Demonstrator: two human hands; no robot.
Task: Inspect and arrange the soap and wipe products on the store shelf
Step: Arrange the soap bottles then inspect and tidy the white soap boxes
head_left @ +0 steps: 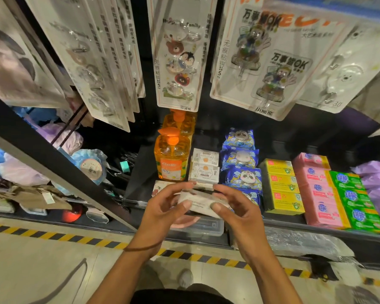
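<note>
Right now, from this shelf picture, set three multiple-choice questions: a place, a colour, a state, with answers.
1. The yellow boxes stand: A between the blue panda packs and the pink boxes; B at the far left; C hanging above.
2. The pump bottles are: A green; B orange; C purple.
3. The white soap box is: A lying untouched; B held in one hand; C held in both hands.
Answers: 1 A, blue packs left of them, pink right. 2 B, bottles and pumps orange. 3 C, left hand and right hand each grip an end.
</note>
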